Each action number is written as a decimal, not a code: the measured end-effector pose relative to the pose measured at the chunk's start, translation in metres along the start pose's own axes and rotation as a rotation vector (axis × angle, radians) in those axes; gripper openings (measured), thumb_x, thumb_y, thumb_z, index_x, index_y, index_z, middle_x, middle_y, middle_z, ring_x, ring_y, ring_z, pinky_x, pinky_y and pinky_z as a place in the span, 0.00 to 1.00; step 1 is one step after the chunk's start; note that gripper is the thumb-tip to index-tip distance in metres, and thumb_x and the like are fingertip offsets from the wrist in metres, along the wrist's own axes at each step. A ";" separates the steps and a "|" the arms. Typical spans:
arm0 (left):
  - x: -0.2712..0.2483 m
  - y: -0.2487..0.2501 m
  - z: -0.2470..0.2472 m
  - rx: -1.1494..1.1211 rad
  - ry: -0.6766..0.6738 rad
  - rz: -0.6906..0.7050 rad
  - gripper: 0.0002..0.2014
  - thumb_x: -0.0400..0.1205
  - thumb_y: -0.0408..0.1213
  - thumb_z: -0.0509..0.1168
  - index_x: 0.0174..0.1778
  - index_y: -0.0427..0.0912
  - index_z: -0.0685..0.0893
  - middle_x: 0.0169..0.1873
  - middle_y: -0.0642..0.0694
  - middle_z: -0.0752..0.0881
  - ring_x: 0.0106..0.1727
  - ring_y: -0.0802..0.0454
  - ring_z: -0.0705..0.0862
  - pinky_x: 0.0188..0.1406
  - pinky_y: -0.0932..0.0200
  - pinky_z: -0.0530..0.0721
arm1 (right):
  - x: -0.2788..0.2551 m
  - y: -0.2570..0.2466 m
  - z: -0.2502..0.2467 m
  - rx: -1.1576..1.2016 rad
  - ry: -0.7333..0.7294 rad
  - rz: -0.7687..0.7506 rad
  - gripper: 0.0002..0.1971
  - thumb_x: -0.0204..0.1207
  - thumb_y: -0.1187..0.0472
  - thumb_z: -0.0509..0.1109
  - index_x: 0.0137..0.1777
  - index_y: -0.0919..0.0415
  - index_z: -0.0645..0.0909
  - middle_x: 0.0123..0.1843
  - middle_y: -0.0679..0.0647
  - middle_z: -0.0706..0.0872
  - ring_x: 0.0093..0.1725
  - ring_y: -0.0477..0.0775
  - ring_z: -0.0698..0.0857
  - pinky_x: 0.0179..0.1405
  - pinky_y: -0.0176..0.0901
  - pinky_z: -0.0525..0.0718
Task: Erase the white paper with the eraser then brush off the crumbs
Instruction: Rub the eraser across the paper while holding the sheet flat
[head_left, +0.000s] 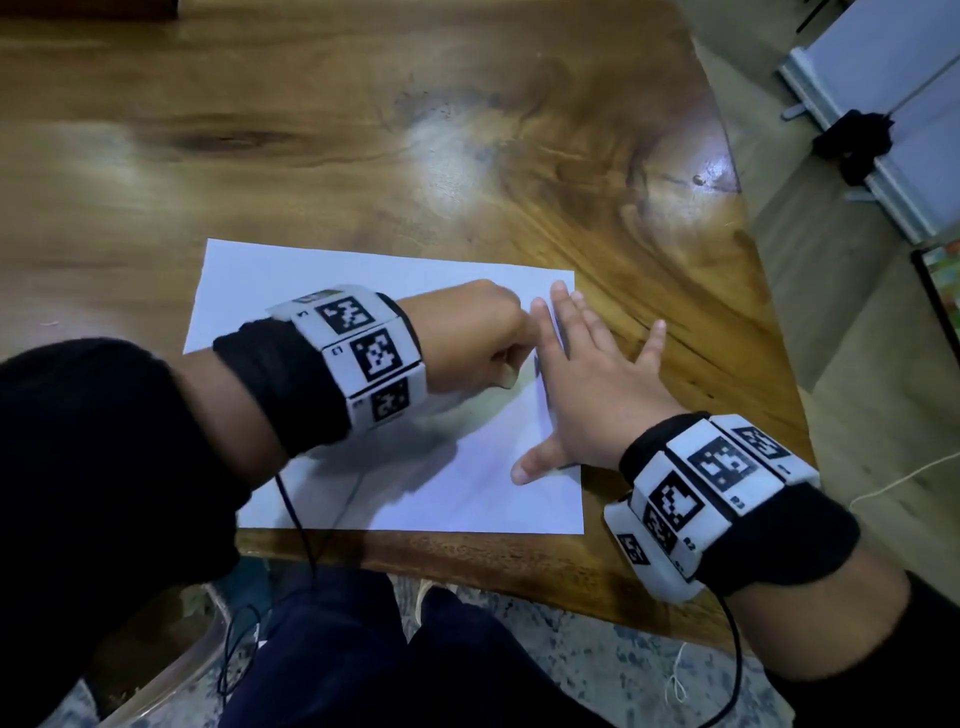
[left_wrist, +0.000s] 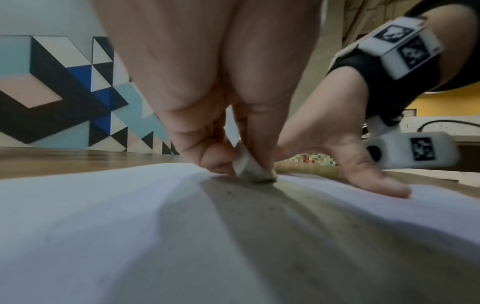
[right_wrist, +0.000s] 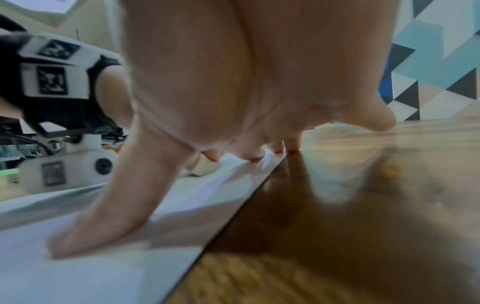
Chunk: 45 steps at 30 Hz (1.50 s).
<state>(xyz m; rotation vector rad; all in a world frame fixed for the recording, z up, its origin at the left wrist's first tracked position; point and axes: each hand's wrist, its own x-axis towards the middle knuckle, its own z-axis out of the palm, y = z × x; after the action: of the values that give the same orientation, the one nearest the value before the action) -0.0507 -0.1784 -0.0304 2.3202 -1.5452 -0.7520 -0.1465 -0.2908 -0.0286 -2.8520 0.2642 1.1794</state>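
A wall painted in blue, black, white and pale pink geometric blocks stands behind a glossy brown wooden worktop with strong grain. A rectangular sheet of white paper lies flat on the worktop near its front edge, with the sheet's right edge close to the worktop's angled right side.

The right hand lies flat with its fingers spread: the thumb and palm press on the paper's right part, while the outer fingers reach past the sheet onto the wood. The left hand is clenched, fingers and thumb pinching a small off-white rubber eraser, whose lower end touches the paper just beside the right hand's fingers. Tiny dark specks dot the paper in front of the eraser.

Both wrists carry white bands with black-and-white square code markers on black straps. Small characters are printed beside the markers, too blurred to read.
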 end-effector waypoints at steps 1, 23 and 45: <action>-0.002 0.002 0.002 -0.008 0.004 0.015 0.03 0.74 0.34 0.65 0.38 0.39 0.82 0.39 0.40 0.82 0.38 0.46 0.76 0.36 0.61 0.65 | 0.000 0.000 0.000 -0.001 -0.003 -0.001 0.75 0.51 0.25 0.73 0.78 0.58 0.21 0.79 0.52 0.18 0.79 0.51 0.24 0.68 0.86 0.37; 0.022 -0.002 -0.022 -0.075 0.160 -0.196 0.05 0.72 0.36 0.69 0.42 0.40 0.84 0.31 0.50 0.79 0.37 0.50 0.76 0.24 0.68 0.65 | -0.003 0.018 0.004 -0.033 0.021 -0.022 0.77 0.50 0.25 0.74 0.77 0.59 0.19 0.78 0.51 0.17 0.76 0.52 0.19 0.74 0.71 0.27; -0.009 0.029 0.022 0.040 -0.278 0.099 0.07 0.75 0.35 0.63 0.39 0.37 0.85 0.41 0.40 0.87 0.43 0.41 0.83 0.44 0.54 0.79 | -0.005 0.018 0.004 0.000 0.032 -0.035 0.77 0.50 0.27 0.76 0.79 0.60 0.22 0.79 0.52 0.18 0.77 0.56 0.19 0.74 0.71 0.27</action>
<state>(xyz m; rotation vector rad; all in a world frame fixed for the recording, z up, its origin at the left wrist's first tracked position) -0.0882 -0.1802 -0.0319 2.2214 -1.7891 -1.0640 -0.1554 -0.3076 -0.0276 -2.8652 0.2151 1.1287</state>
